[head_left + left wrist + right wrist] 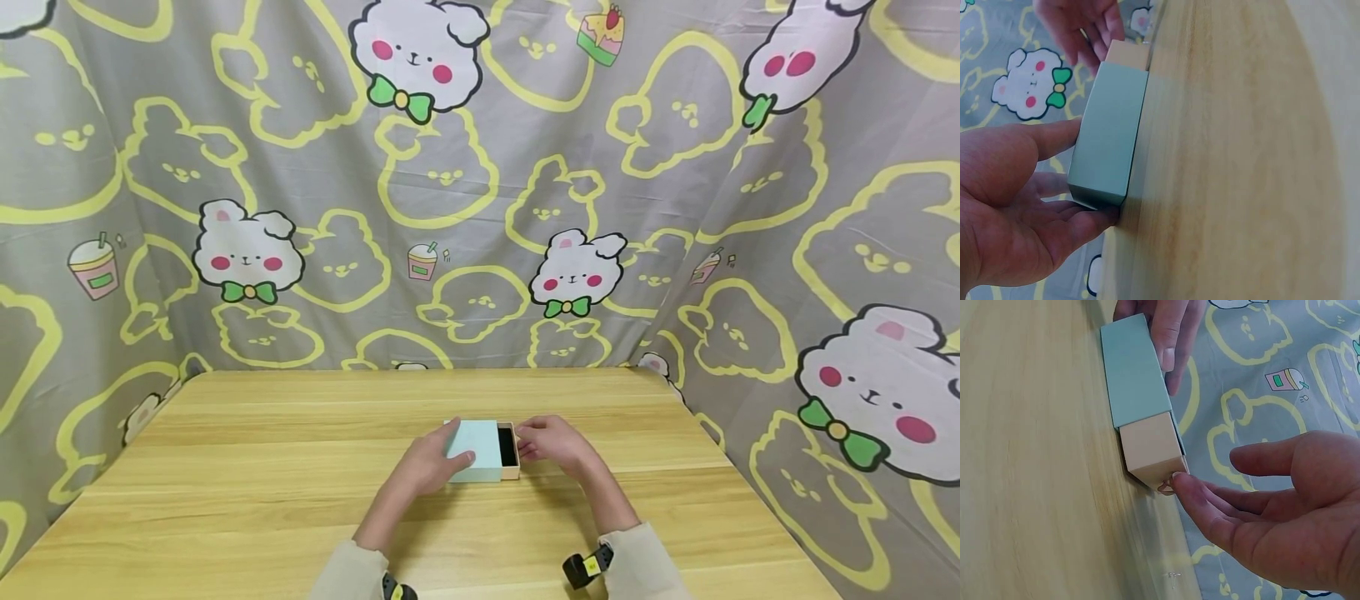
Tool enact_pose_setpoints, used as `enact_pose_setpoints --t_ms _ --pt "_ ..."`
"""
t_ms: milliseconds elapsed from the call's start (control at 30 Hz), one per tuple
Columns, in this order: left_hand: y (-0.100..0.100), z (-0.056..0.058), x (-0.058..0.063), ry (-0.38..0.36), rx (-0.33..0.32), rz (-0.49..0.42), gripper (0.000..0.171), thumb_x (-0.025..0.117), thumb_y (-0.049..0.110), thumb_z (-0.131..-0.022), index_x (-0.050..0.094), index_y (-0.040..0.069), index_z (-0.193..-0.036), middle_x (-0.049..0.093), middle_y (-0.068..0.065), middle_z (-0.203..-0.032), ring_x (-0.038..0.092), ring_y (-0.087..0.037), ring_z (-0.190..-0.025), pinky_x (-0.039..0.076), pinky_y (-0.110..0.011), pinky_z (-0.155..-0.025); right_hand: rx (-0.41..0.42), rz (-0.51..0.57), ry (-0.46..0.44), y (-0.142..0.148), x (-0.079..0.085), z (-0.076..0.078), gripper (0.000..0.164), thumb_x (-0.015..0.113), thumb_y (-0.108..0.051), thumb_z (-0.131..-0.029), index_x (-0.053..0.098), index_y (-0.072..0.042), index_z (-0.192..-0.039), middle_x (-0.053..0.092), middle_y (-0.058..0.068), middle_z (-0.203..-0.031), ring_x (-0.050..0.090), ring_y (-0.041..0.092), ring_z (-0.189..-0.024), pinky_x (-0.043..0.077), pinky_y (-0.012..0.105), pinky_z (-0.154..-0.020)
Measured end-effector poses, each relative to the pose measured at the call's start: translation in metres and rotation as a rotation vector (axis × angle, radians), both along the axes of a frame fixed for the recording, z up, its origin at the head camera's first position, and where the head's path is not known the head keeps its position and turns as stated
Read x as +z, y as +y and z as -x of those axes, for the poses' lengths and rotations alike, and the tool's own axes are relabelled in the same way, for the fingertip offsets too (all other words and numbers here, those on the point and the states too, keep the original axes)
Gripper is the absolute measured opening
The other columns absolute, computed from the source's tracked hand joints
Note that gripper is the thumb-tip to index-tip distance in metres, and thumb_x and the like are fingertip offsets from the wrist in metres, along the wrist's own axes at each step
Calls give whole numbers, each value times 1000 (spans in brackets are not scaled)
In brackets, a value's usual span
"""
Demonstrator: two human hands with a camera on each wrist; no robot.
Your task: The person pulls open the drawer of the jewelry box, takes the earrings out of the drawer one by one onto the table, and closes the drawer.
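A light-blue drawer box lies on the table, its pale peach inner drawer slid partly out to the right. The drawer's dark inside shows in the head view. My left hand grips the blue sleeve from the left, thumb on the near part and fingers around the end. Beside the drawer's outer end is my right hand. In the right wrist view its index fingertip touches the drawer's end by a small ribbon loop, while the thumb stands apart.
The box rests on a wooden table. A grey curtain with cartoon bears and yellow outlines hangs behind the table and along both sides. Black straps with small devices sit at the wrists over light sleeves.
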State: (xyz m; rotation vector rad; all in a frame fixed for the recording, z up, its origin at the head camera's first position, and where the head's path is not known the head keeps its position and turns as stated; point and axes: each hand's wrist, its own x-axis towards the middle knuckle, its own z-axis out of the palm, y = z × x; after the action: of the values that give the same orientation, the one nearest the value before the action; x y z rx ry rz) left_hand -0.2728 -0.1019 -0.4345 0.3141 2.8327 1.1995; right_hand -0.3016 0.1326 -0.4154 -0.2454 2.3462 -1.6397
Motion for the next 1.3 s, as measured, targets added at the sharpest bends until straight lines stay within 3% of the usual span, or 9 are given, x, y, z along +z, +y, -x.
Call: enact_pose_setpoints --t_ms 167,700,1300 --pt "0 1 0 2 0 5 71 67 33 -98 39 1 -155 46 -25 -153 42 -46 -142 37 -60 -116 -24 25 -1 -2 -1 0 36 50 -8 -104 57 19 -127 67 25 -103 69 29 -91 61 46 -88" --pt "0 2 0 13 2 14 70 67 34 -98 40 2 -154 47 -24 -153 43 -46 -142 37 -58 -117 130 39 -13 -7 1 -3 40 50 -10 -103 54 21 -129 67 30 -109 70 36 -99 59 49 -93" --pt "0 2 1 1 10 17 71 68 34 -98 40 2 -155 47 -24 -153 43 -45 -142 38 -59 -116 77 10 4 -18 -3 -4 32 51 -4 -101 61 18 -121 72 24 -101 72 30 -92 62 45 -86"
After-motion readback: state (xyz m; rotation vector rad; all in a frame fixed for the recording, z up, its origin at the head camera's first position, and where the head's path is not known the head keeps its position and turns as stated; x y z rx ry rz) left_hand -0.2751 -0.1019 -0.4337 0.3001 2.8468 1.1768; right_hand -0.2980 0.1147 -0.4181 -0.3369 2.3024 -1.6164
